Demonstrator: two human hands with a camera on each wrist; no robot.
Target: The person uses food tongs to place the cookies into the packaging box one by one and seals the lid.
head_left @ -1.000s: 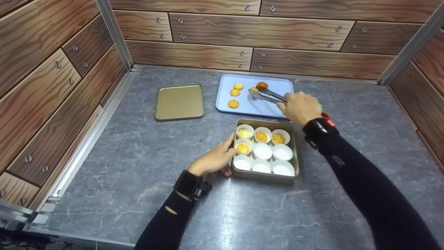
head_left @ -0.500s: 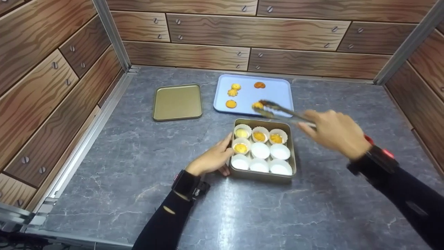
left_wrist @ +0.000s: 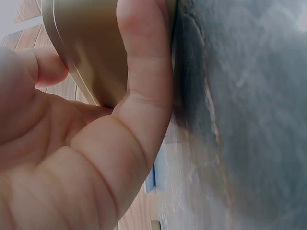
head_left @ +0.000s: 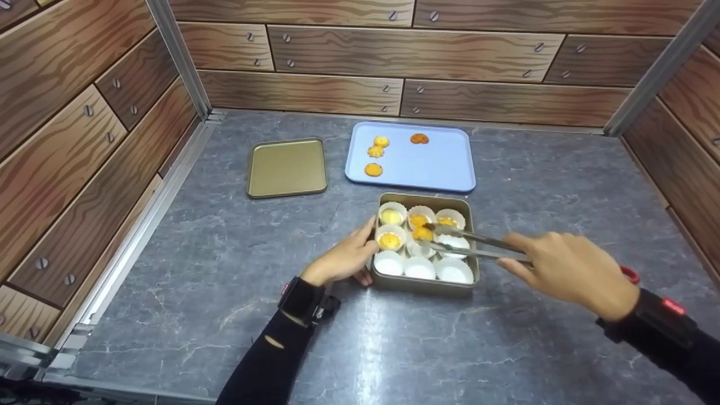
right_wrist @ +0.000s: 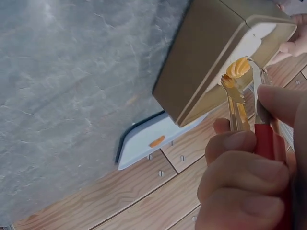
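Head view: tin point(head_left: 427, 287), paper cups point(head_left: 419, 270) inside. Right hand point(head_left: 574, 275) grasping tongs point(head_left: 484, 254); cookie point(head_left: 422, 234) between their tips, at the tin's middle. Left hand point(head_left: 344, 256) unclenched against the tin's left wall. Blue tray point(head_left: 427, 163) behind the tin.

Left wrist: digits touching the tin. Right wrist: fingers curled round red handle point(right_wrist: 264, 141); cookie at the tin's opening.

A grey bench point(head_left: 185, 236) carries a square gold tray point(head_left: 287, 169), left, a rectangular blue tray point(head_left: 427, 163) and, nearer, a gold box point(head_left: 422, 284).
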